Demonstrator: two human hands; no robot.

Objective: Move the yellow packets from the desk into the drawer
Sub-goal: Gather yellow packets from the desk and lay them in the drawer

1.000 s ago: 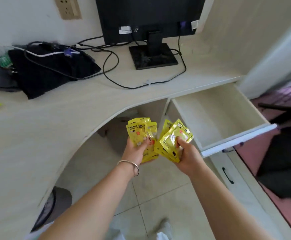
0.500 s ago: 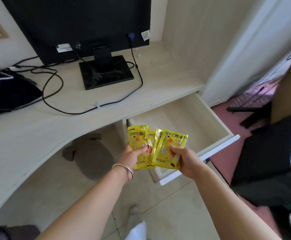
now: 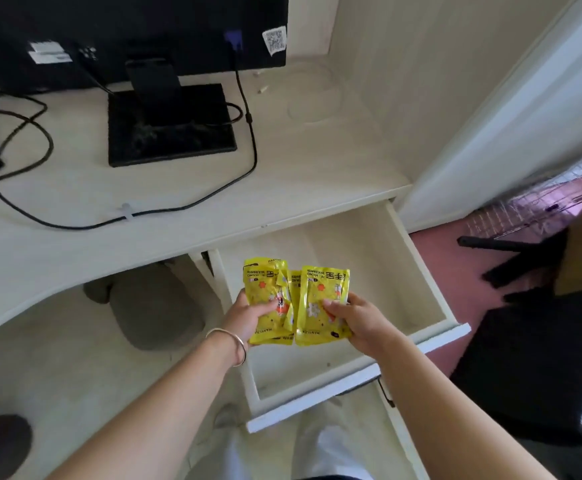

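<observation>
Both hands are holding packets [image 3: 296, 303] over the open drawer [image 3: 417, 268].

The left hand [image 3: 246, 315] is pinching a fanned bunch, thumb pressing on the front; the right hand [image 3: 359, 318] is gripping another packet the same way — the two bunches are touching above the drawer's middle. The print is reading upside down — "HAND WARMER" — while the bottom edge is showing "MANYUJIA".
</observation>
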